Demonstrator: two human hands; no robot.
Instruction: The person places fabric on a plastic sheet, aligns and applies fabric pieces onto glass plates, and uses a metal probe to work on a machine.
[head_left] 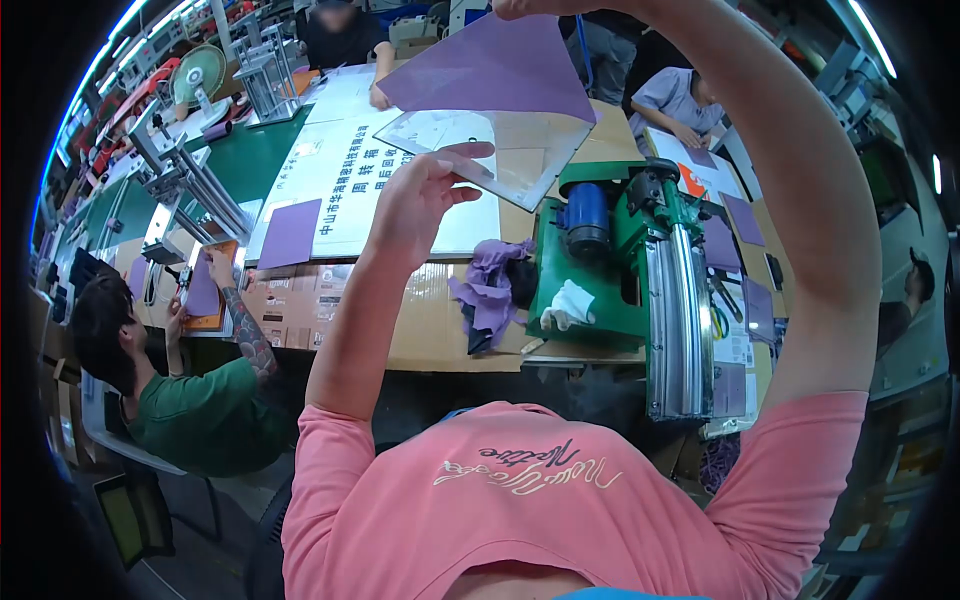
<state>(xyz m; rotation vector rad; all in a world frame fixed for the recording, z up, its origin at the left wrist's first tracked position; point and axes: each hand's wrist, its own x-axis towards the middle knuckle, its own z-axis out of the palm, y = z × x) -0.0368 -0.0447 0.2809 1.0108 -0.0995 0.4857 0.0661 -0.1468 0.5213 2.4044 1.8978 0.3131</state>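
Closest up, the left hand [430, 195] sits at 11 o'clock, fingers closed on the near edge of a clear panel [545, 160], looks like. Right hand [525, 8] is at 12, half cropped by the frame, but what shows is pinched on the top corner of a purple sheet [500, 70]. Panel's around 12 to 1, with the sheet rising from its far side.

So it's midway, I'd say: most of the panel is bare, and the sheet is neither flat on it nor clearly off it. Can't tell if it's going on or coming off.

A bit further, a crumpled purple cloth [490, 290] lies dead center, with a green roller machine [625, 290] at 3. Past those, another purple sheet lies on the printed white board [340, 200] at 10, apart from this one.
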